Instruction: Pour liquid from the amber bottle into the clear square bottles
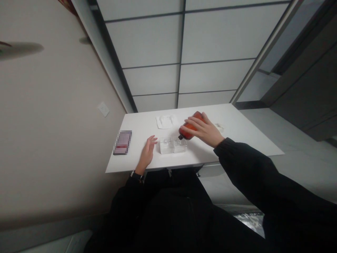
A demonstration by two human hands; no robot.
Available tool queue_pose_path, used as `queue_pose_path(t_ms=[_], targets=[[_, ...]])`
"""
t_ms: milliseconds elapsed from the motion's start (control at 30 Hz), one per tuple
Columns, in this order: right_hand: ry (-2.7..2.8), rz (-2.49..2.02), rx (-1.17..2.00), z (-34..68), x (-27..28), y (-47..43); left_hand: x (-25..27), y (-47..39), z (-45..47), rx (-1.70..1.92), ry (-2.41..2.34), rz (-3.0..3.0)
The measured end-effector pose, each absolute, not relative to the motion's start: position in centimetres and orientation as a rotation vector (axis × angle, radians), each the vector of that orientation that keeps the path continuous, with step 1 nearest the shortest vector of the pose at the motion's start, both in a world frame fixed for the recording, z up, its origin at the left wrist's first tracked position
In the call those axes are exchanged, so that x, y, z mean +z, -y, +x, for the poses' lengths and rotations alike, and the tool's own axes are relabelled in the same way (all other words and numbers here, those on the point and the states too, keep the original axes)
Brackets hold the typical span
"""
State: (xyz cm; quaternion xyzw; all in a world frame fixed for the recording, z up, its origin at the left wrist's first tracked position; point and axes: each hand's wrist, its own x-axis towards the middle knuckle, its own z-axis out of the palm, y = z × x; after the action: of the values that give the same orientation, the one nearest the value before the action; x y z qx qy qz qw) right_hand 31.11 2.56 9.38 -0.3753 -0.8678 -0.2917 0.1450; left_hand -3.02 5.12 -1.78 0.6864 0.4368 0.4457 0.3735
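Head view: right hand (204, 131) clamped around orange bottle (191, 125), tipped neck-down over right clear container (179, 144). Left clear container (166, 145) touching it. Left hand (147, 153) empty, fingers apart, resting on white table (237, 135) just beside containers. Pixelated phone (122, 142) far left.

Black long sleeves, black trousers, dark wristwatch (137, 175) on left wrist.

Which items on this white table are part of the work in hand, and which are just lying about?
In use:
- orange bottle, tipped mouth-down, held in the right hand
- clear container under the bottle's mouth
- left hand, open, resting beside the container

Lying about:
- white cloth
- small clear wrapper
- blurred flat item at the table edge
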Motion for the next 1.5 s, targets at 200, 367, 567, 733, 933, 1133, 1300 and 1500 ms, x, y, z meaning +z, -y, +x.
queue_pose_path(t_ms=[200,367,567,733,933,1133,1300,1500], targets=[[2.503,-1.014,-1.005,30.9,10.1,-2.7,-1.7,-5.1,-3.0,1.123,-1.126,1.767],[2.534,-0.986,-0.921,30.9,10.4,-2.7,-1.8,-5.1,-3.0,1.12,-1.128,1.775],[2.576,-1.004,-0.818,30.7,10.9,-2.7,-1.9,-5.2,-3.1,1.115,-1.129,1.786],[2.603,-0.996,-0.839,30.4,11.3,-2.8,-1.9,-5.2,-3.1,1.105,-1.137,1.788],[2.628,-0.995,-0.851,30.3,11.4,-2.9,-2.0,-5.2,-3.0,1.094,-1.136,1.791],[2.538,-1.058,-0.861,30.9,10.3,-3.0,-1.7,-5.3,-3.1,1.062,-1.144,1.822],[2.43,-1.194,-0.807,31.2,8.7,-3.0,-1.8,-5.4,-3.1,0.999,-1.132,1.882],[2.292,-1.281,-0.573,31.6,7.2,-2.9,-1.3,-5.3,-3.1,0.883,-1.1,1.999]])
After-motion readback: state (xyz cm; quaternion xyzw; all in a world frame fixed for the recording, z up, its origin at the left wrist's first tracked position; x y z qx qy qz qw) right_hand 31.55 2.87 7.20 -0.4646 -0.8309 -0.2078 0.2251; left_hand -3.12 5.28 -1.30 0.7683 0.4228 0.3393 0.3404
